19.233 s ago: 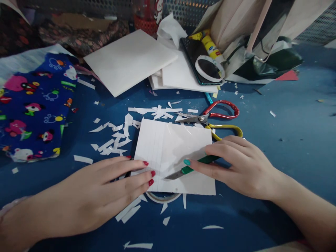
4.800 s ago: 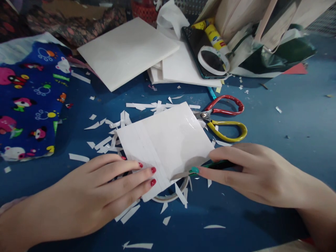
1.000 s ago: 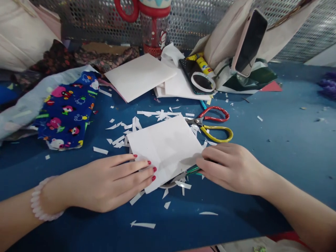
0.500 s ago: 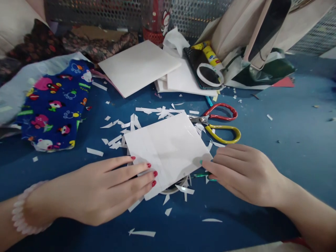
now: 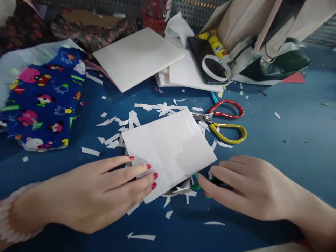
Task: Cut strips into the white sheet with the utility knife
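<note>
My left hand (image 5: pixel 102 190) lies with its fingers stretched flat over the lower left corner of a folded white sheet of paper (image 5: pixel 170 143); its thumb is hidden. At the sheet's lower right, the fingers of my right hand (image 5: pixel 249 187) are curled around a slim green-handled tool (image 5: pixel 196 187) with a metal tip. Most of its handle is hidden in the hand, so its exact kind does not show. Partly covered by the sheet is a round, ring-like object (image 5: pixel 185 183). Scissors (image 5: pixel 228 120) with one red and one yellow handle lie just beyond the sheet.
White paper scraps (image 5: pixel 112 140) litter the blue table (image 5: pixel 283 168). Behind are a white board (image 5: pixel 139 57), a black phone (image 5: pixel 199 56) with a white tape ring (image 5: pixel 210 75), and a yellow glue stick (image 5: pixel 218 47). Blue patterned fabric (image 5: pixel 44 101) lies left, a paper bag (image 5: pixel 241 24) stands right.
My right hand has moved slightly down and away from the sheet's right corner, bringing the green-handled tool lower; more of its metal tip shows. My left hand stays on the sheet. The view has shifted slightly.
</note>
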`<state>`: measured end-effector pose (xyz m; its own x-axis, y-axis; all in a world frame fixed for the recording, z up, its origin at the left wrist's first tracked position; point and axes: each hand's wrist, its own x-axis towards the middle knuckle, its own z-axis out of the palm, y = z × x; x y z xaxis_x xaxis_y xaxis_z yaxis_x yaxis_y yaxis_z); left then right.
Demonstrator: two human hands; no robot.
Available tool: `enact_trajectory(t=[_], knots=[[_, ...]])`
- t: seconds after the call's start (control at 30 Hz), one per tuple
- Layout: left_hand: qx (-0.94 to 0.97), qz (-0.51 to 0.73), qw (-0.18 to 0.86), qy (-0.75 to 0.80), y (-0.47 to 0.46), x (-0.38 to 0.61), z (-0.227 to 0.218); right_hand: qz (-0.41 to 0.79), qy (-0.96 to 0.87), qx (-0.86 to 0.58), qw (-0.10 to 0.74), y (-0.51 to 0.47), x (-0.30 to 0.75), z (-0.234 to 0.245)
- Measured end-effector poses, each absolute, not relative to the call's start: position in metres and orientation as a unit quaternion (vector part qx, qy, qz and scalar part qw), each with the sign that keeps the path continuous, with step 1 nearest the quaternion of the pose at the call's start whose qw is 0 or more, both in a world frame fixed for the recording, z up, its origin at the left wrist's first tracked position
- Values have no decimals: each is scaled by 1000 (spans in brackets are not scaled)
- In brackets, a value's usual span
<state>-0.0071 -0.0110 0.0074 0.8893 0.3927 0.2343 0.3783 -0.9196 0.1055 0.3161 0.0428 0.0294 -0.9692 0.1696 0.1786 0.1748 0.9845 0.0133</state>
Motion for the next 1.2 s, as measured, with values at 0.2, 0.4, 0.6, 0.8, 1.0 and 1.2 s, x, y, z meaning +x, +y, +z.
enact_trajectory(t=[0.2, 0.4, 0.6, 0.8, 1.0, 1.2], knots=[[972, 117, 32, 204, -13, -7, 6, -16, -993, -87, 84, 41, 314, 31], [975, 114, 26, 192, -11, -7, 7, -8, -993, -92, 79, 40, 314, 31], [974, 116, 31, 192, -12, -8, 7, -7, -992, -103, 73, 37, 314, 32], [973, 121, 34, 195, -12, -6, 6, -16, -991, -106, 78, 35, 313, 32], [975, 114, 28, 190, -12, -7, 6, -7, -991, -105, 80, 37, 313, 31], [973, 123, 26, 193, -12, -8, 5, -7, -993, -92, 74, 38, 315, 31]])
